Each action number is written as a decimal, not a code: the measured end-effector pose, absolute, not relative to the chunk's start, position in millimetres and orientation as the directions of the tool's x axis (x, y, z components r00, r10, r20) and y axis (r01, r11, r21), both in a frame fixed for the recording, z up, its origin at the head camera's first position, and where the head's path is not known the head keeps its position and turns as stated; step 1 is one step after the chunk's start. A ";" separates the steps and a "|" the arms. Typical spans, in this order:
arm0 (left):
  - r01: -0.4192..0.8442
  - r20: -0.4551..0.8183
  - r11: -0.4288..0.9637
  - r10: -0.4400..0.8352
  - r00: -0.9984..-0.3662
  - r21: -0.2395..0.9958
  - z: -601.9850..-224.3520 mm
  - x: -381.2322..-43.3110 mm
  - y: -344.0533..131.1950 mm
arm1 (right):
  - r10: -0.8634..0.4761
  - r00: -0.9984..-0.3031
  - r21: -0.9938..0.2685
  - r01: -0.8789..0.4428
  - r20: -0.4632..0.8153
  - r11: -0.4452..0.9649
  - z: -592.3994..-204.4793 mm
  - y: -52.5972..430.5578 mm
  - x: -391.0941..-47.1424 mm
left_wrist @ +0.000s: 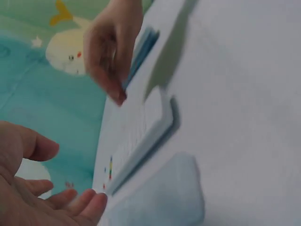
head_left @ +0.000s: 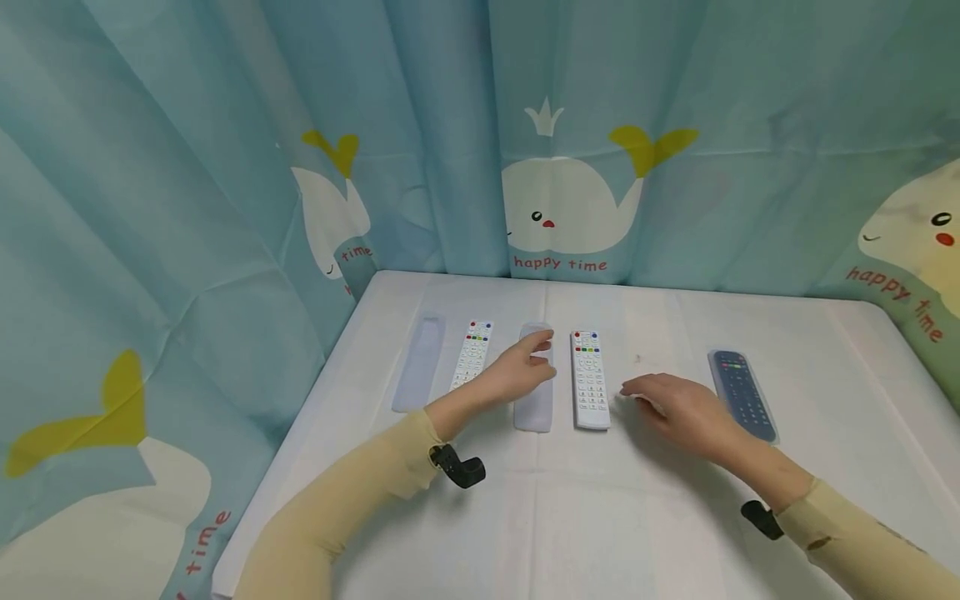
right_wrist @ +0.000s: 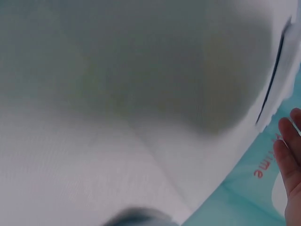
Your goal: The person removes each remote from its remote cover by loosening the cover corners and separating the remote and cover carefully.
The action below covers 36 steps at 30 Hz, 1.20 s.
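Note:
My left hand [head_left: 517, 369] hovers over a translucent remote cover [head_left: 533, 412], its fingers extended and apart around empty air in the left wrist view. Just right of that cover lies a white remote control [head_left: 590, 379], buttons upward, with coloured keys at its far end. My right hand [head_left: 678, 408] is held above the cloth to the right of this remote, fingers loosely bent and holding nothing. In the right wrist view its fingers [right_wrist: 287, 160] show at the right edge, near the remote's side [right_wrist: 282, 70]. The left forearm partly hides a second white remote [head_left: 472, 350].
Another translucent cover [head_left: 420, 367] lies at the far left of the row. On the right, beyond my right hand, is a dark remote [head_left: 744, 396] with a pale bluish rim. A white cloth covers the table [head_left: 600, 517]; a blue whale-print curtain [head_left: 450, 167] hangs behind and at the left.

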<state>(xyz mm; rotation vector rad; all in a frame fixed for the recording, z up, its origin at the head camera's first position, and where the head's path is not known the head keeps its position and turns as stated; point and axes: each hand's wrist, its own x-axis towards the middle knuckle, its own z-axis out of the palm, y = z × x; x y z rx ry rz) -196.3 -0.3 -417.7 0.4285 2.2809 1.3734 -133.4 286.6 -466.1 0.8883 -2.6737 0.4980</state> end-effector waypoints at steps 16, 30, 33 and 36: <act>0.019 -0.206 0.311 0.672 -0.712 0.950 -414.9 -145.3 65.8 | -0.211 -0.957 -0.472 -0.282 0.197 0.835 -433.3 347.6 -124.1; -0.098 -0.271 0.283 0.676 -0.685 0.954 -428.5 -134.9 109.7 | -0.078 -0.995 -0.557 -0.033 -0.058 0.830 -430.9 384.7 -131.8; -0.139 -0.282 0.259 0.678 -0.679 0.956 -435.0 -136.2 119.6 | -0.067 -0.990 -0.576 0.015 -0.122 0.817 -429.4 393.8 -133.4; -0.206 -0.302 0.221 0.679 -0.670 0.953 -440.1 -135.5 131.7 | -0.048 -0.982 -0.597 0.070 -0.180 0.799 -429.2 403.1 -133.8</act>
